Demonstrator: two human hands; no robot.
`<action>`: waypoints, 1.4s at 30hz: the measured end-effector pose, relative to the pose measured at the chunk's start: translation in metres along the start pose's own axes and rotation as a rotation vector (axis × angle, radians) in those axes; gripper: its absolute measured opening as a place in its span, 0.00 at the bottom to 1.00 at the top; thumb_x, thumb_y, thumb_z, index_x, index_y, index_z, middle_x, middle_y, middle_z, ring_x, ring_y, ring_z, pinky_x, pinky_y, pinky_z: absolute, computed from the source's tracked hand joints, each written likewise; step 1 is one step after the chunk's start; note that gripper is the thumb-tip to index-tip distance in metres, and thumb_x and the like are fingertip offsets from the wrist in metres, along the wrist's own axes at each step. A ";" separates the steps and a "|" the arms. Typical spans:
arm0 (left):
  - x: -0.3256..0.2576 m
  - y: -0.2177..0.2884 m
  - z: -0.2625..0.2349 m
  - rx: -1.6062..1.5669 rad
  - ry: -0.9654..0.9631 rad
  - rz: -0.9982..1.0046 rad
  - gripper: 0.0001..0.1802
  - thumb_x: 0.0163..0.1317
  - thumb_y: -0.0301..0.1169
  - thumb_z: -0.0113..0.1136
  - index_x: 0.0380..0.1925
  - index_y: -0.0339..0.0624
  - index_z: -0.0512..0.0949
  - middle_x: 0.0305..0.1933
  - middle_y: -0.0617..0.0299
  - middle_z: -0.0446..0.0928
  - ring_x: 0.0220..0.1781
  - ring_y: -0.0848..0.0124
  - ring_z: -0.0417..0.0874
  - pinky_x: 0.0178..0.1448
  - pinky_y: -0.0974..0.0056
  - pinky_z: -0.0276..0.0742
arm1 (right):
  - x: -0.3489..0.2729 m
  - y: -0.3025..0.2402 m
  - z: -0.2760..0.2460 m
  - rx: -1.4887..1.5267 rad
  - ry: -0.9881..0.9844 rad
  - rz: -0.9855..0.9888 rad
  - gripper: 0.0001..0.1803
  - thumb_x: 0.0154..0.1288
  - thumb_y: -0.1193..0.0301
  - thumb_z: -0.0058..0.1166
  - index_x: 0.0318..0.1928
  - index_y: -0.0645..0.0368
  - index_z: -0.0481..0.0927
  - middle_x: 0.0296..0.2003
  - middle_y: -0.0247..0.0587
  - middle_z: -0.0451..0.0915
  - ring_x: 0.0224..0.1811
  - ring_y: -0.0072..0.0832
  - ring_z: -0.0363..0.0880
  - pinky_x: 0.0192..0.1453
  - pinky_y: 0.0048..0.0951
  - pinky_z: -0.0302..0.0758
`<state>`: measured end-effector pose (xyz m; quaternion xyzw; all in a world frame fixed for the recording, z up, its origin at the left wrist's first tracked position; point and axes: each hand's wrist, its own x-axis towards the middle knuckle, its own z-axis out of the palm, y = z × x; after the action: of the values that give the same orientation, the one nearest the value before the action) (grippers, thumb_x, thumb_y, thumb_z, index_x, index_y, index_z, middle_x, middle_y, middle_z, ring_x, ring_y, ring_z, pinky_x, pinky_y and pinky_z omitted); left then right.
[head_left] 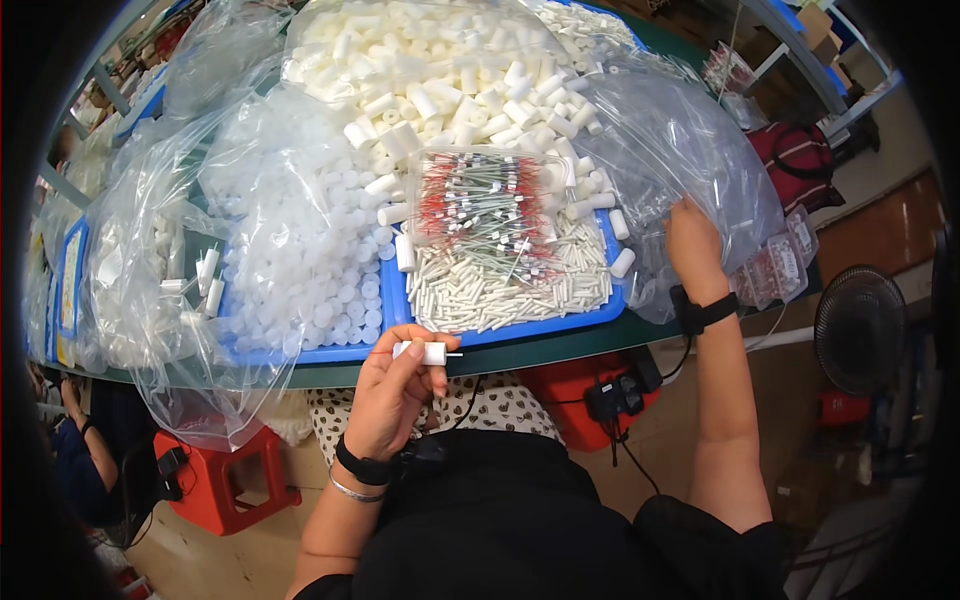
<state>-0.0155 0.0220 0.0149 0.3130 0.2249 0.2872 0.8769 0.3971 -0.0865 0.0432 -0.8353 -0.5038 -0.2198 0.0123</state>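
Closest to the lens, the left hand (pixel 392 392) pinches a short white cap (pixel 421 352) between thumb and fingertips, held level just off the near edge of the table (pixel 560 345). A thin wire sticks out of the cap's right end and a bit of red shows at its left, so the piece seems to be held sideways to keep both ends in sight and reachable.

Farther out, the right hand (pixel 693 245) reaches forward to the right end of the blue tray (pixel 520 328), its fingers resting on a clear bag (pixel 680 150); from behind I cannot tell whether it grasps anything.

That tray holds slim white tubes (pixel 490 285), and a clear box (pixel 485 200) of red-and-grey wired parts sits on top of them, right in front of the person and within easy reach of both hands. Bigger white cylinders (pixel 450 80) are heaped behind, and a bag of round white caps (pixel 310 240) lies to the left, stock kept open around the working spot. A red stool (pixel 225 480) stands under the table on the left, and a fan (pixel 858 330) stands on the floor at right.
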 end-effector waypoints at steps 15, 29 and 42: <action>0.004 0.003 -0.001 0.008 0.016 -0.020 0.12 0.74 0.35 0.51 0.47 0.36 0.72 0.49 0.53 0.79 0.32 0.76 0.78 0.39 0.70 0.78 | -0.025 -0.021 -0.023 -0.077 -0.187 0.032 0.08 0.55 0.81 0.53 0.38 0.65 0.76 0.32 0.52 0.80 0.38 0.48 0.81 0.42 0.42 0.80; 0.005 0.002 0.009 -0.014 -0.070 -0.016 0.14 0.74 0.35 0.53 0.47 0.33 0.76 0.29 0.63 0.75 0.27 0.77 0.73 0.33 0.73 0.70 | -0.043 -0.137 -0.106 1.004 -0.152 -0.333 0.19 0.65 0.79 0.54 0.56 0.61 0.76 0.42 0.53 0.76 0.45 0.47 0.76 0.49 0.40 0.74; -0.003 0.003 0.006 -0.154 0.003 -0.036 0.15 0.74 0.39 0.51 0.44 0.36 0.74 0.27 0.63 0.73 0.26 0.77 0.70 0.34 0.71 0.69 | -0.072 -0.208 -0.090 1.238 -0.266 -0.409 0.19 0.63 0.77 0.60 0.55 0.64 0.76 0.36 0.46 0.80 0.35 0.37 0.80 0.38 0.33 0.76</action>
<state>-0.0148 0.0195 0.0217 0.2399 0.2092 0.2882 0.9031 0.1602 -0.0659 0.0552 -0.5817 -0.6825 0.2172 0.3855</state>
